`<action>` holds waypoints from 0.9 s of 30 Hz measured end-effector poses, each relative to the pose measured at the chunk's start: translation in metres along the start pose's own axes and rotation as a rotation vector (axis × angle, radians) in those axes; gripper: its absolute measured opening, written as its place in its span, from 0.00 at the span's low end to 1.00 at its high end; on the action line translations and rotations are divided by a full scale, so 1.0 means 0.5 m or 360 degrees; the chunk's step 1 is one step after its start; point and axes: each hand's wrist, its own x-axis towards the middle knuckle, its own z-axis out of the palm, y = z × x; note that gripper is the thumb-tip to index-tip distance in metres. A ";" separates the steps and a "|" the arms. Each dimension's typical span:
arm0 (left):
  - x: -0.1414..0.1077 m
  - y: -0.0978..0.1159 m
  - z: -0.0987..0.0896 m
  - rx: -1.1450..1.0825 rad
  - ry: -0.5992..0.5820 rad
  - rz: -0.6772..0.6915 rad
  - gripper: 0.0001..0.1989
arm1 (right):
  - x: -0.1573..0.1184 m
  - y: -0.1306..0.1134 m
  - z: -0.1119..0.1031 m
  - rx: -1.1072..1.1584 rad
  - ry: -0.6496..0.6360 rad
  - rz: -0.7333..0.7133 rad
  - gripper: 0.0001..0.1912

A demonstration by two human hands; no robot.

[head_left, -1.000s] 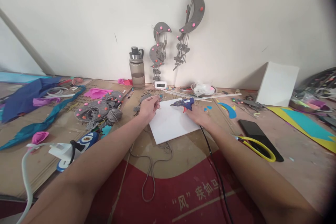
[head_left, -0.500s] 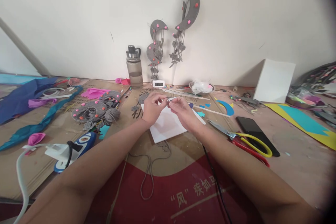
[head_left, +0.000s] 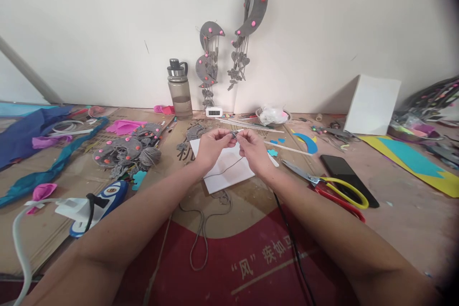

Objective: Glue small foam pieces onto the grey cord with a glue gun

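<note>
Over a white sheet, my left hand and my right hand meet fingertip to fingertip. Both pinch a small grey piece, mostly covered by the fingers. A thin grey cord runs across the sheet below the hands. More grey cord lies looped on the cardboard nearer to me.
Scissors and a black phone lie at the right. Grey felt pieces with pink dots and a white plug are at the left. A bottle stands behind; grey crescents hang on the wall.
My right hand has turned, its fingers now pointing more toward my left hand. The grey piece shows between the fingertips, and a cord now crosses the sheet. The view has shifted slightly.
</note>
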 end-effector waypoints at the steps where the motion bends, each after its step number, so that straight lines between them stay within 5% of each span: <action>1: 0.001 -0.003 -0.001 -0.0021 -0.0021 0.0006 0.07 | 0.001 0.002 -0.001 0.0027 0.0031 0.0002 0.12; 27: 0.002 -0.001 0.000 -0.0035 0.0026 -0.0058 0.05 | -0.012 -0.014 0.003 -0.0167 0.0190 -0.0131 0.11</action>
